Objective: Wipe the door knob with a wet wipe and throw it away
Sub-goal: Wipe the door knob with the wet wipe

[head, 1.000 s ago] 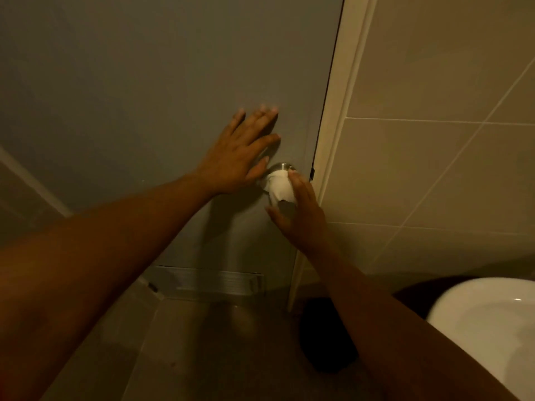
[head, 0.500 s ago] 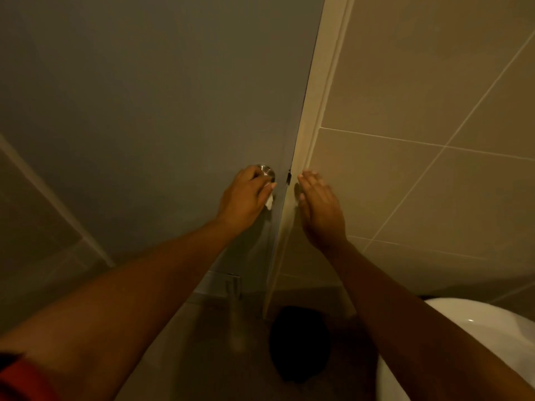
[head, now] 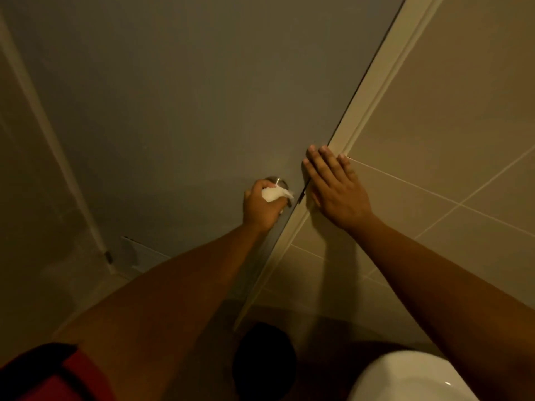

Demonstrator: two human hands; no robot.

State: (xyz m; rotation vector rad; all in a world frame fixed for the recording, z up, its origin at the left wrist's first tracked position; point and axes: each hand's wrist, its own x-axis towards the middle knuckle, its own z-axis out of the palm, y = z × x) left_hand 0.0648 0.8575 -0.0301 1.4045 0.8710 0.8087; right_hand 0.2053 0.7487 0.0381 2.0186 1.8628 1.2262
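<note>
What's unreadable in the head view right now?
- Door knob: mostly hidden by the left hand and wet wipe.
- Dark round object on the floor: too dark to identify.
- White fixture: cut off by the bottom edge.

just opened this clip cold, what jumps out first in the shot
Near the middle, the left hand is closed on a white wet wipe against the metal door knob of the grey door. Just right of it, the right hand lies flat and open across the pale door frame and tiled wall.
</note>
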